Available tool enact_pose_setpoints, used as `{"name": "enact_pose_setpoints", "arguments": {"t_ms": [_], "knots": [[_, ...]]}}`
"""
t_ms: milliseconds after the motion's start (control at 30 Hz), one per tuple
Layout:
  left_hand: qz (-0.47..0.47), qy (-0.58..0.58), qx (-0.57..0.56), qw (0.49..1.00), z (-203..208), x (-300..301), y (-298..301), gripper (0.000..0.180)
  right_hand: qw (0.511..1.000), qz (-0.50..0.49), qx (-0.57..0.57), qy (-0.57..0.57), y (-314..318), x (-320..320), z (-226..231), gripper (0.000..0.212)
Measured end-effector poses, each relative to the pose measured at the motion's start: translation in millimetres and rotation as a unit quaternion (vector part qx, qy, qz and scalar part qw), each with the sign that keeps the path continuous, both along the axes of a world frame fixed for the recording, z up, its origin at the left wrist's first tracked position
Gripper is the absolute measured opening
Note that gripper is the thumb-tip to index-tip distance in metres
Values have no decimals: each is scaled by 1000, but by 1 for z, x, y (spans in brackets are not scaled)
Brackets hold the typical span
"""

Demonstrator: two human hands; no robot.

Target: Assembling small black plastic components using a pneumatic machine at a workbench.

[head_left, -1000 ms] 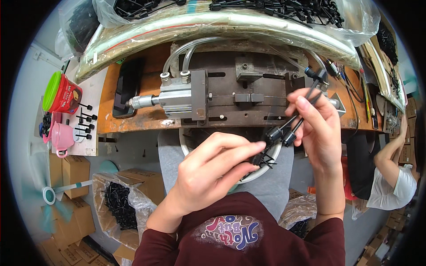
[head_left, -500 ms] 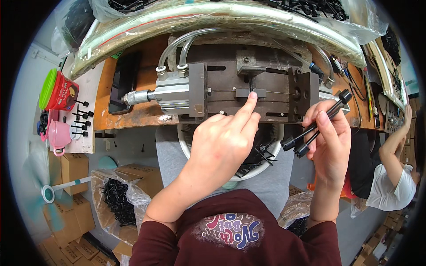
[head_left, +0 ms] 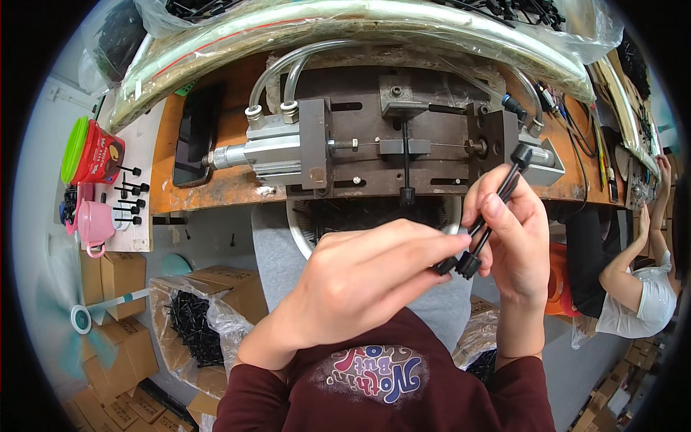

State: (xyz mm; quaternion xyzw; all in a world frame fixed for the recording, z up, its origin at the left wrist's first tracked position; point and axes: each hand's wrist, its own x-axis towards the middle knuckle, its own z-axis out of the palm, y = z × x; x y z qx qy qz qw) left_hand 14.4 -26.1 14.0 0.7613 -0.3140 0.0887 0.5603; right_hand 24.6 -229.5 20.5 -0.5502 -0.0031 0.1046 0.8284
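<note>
My right hand [head_left: 515, 234] is closed around a couple of black plastic rods [head_left: 507, 189] with wide knob ends, held tilted in front of the bench. My left hand [head_left: 367, 277] reaches across to their lower knobs [head_left: 466, 265], its thumb and fingers closed at one rod's end; the grip is partly hidden. Beyond the hands, a similar black rod [head_left: 406, 164] lies across the small grey block [head_left: 419, 147] of a metal fixture [head_left: 374, 169]. Its knob points toward me over the front edge. Thin pins run in from both sides to the block.
Pneumatic cylinders [head_left: 273, 157] with clear hoses flank the fixture. A white basket [head_left: 296, 232] of black rods sits on my lap. A phone [head_left: 198, 133], a pink cup [head_left: 95, 222] and a red tub [head_left: 108, 155] stand left. Another person [head_left: 644, 295] works at the far right.
My left hand has left the fixture's block and come over to the rods in my right hand, which has dropped slightly leftward. The cylinder shafts have extended inward toward the rod on the block.
</note>
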Motion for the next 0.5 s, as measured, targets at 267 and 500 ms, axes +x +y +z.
{"name": "enact_pose_setpoints", "arguments": {"t_ms": [267, 500], "knots": [[105, -50, 20, 993, 1, -3, 9, 36, 986, -127, -48, -98, -13, 3, 5, 20], [186, -160, 224, 943, -35, 13, -9, 30, 980, -105, -92, -141, -3, -1, 0, 20]]}}
